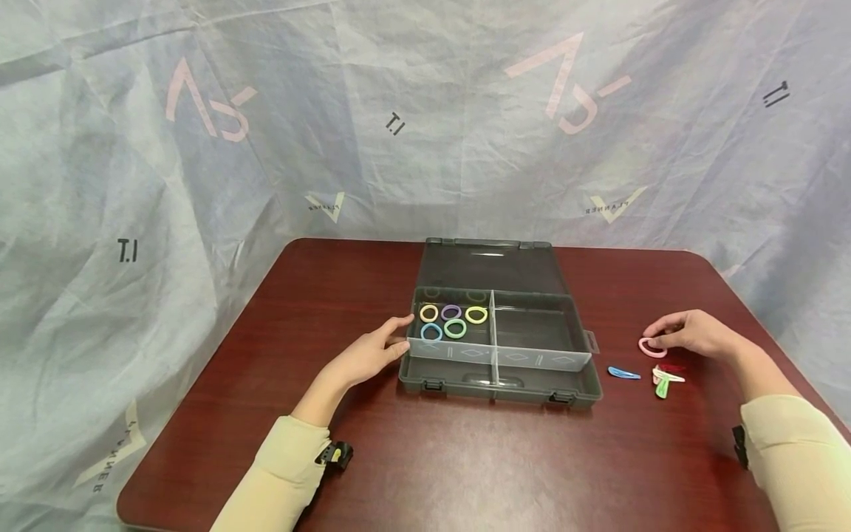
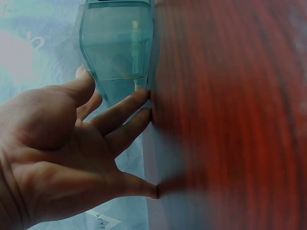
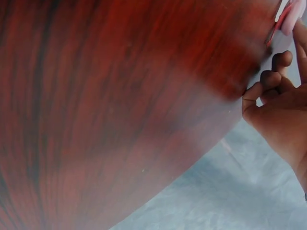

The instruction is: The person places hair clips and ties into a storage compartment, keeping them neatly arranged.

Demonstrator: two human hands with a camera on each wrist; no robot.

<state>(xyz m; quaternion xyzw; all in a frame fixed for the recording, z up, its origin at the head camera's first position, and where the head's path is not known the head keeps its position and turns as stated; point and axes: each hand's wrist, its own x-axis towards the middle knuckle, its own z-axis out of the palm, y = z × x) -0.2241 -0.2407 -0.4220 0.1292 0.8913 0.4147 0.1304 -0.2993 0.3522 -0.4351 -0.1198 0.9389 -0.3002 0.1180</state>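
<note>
A dark translucent compartment box (image 1: 541,360) sits on the table with its lid (image 1: 492,267) folded back. My left hand (image 1: 372,353) rests against the box's left end with spread fingers; the left wrist view shows its thumb and fingertips at the box wall (image 2: 115,57). Inside the rear left compartment lie several hair ties, among them a purple hair tie (image 1: 443,313) and a blue hair tie (image 1: 422,334). To the right of the box, my right hand (image 1: 694,334) pinches a pink hair tie (image 1: 652,354) between thumb and fingers. In the right wrist view that hair tie (image 3: 290,21) is partly cut off.
Near the right hand lies a small cluster of hair clips, with a green clip (image 1: 662,388) and a red clip (image 1: 673,367). A blue clip (image 1: 623,373) lies closer to the box. Printed cloth (image 1: 425,177) hangs behind the reddish-brown table (image 1: 319,295).
</note>
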